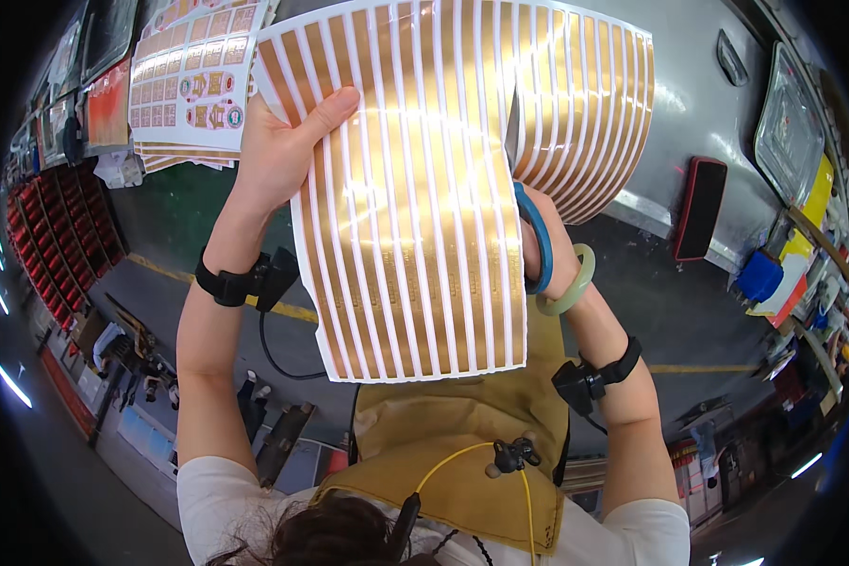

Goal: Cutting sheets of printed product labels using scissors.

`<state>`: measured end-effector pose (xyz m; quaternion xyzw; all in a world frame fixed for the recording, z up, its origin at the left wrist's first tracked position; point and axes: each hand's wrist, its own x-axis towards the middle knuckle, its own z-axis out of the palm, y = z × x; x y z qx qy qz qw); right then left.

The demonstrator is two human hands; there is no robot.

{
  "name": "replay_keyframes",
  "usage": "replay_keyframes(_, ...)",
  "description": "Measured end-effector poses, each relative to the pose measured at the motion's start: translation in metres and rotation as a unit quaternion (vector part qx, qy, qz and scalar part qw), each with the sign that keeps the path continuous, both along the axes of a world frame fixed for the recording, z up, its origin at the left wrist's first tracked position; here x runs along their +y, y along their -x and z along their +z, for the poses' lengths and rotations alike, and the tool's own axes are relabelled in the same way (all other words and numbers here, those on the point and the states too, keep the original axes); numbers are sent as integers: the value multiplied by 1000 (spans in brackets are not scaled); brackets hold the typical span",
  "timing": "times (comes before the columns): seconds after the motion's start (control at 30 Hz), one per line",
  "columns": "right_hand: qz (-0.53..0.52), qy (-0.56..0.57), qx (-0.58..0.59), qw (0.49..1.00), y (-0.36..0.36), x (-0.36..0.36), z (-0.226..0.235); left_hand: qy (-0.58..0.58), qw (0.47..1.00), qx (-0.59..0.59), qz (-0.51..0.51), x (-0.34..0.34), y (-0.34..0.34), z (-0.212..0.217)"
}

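A large white sheet with gold stripes [415, 208] hangs in front of me, its lower edge ragged. My left hand [288, 141] grips its left edge, thumb on the striped face and fingers hidden behind. At the sheet's right side is my right hand [558, 241], with its fingers out of sight behind the sheet. A blue ring [535, 236] goes round that hand, and a pale green bangle [575, 285] circles the wrist. Right of a dark gap, another gold-striped part [585, 113] curls away; whether it is joined to the sheet I cannot tell.
Printed label sheets [193, 90] lie stacked at the far left. On the metal table [660, 123] to the right are a red-edged dark phone-like object [701, 208], a black oval piece [731, 58] and a clear tray [789, 123]. A blue object [759, 276] sits near the right edge.
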<state>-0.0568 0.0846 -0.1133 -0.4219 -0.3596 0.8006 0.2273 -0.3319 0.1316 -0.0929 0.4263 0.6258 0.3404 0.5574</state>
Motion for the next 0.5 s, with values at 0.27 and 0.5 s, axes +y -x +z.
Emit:
replay_keyframes(0.27,-29,-83,-40,995,7,3,7,5,1000,14,7,3,3,2)
replay_keyframes(0.5,-56,33,-38,997,10,-2,-1,16,1000,1,-3,10,5,3)
